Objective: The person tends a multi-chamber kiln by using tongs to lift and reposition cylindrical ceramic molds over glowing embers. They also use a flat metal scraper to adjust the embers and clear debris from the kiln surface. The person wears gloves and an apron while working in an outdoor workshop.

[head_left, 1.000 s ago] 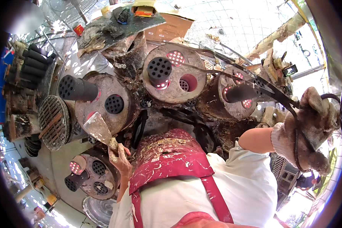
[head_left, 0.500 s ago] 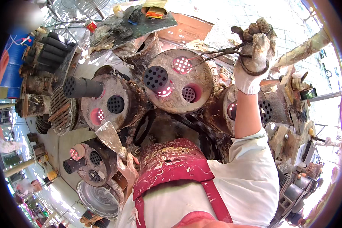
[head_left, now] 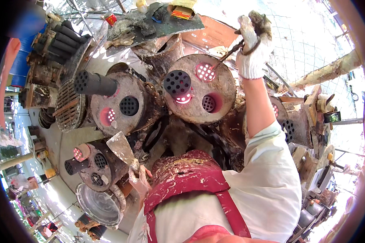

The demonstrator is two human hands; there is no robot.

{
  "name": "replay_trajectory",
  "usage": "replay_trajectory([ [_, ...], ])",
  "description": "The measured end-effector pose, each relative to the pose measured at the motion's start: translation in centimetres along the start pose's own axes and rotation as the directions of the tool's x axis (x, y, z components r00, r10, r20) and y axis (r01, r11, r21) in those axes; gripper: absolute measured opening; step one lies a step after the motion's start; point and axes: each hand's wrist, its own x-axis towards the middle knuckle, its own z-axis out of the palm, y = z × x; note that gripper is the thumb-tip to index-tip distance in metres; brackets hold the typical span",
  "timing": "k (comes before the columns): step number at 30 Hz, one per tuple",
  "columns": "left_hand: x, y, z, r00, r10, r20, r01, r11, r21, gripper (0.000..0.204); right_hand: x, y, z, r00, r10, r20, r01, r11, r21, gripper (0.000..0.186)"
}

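Observation:
My right hand (head_left: 252, 44), in a dirty white glove, grips long metal tongs (head_left: 230, 52) whose tips reach down into a glowing hole of the round middle stove (head_left: 223, 83). A black honeycomb coal cylinder (head_left: 177, 83) sticks up from that stove beside another glowing hole. My left hand (head_left: 138, 181) holds a flat scraper (head_left: 121, 148) with its blade pointing up, close to my stained red apron (head_left: 186, 178). The left hand is smeared with pale paste.
A second stove (head_left: 123, 105) at left carries a long black coal cylinder (head_left: 94, 83). A smaller stove (head_left: 95, 164) and a round metal pan (head_left: 99, 204) lie lower left. A round grate (head_left: 69, 105), stacked coal cylinders (head_left: 65, 38), a cluttered board (head_left: 158, 20) and more stoves at right surround them.
My right hand swung from the far right up and leftwards with the tongs, which now reach into the middle stove. The view shifted; my left hand stays low with the scraper.

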Motion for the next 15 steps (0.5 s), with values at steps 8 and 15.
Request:
replay_trajectory([
  [8, 3.7, 2.4, 0.7, 0.985, 0.086, 0.152, -0.091, 0.995, 0.030, 0.011, 0.6, -8.0, 3.0, 0.967, -0.255, 0.002, 0.251, 0.952, -0.175, 0.024],
  [15, 6.6, 2.8, 1.0, 0.968, 0.098, 0.230, -0.104, 0.995, 0.011, 0.014, -4.3, -18.2, 5.4, 0.922, -0.368, 0.120, 0.387, 0.861, -0.330, 0.029],
])
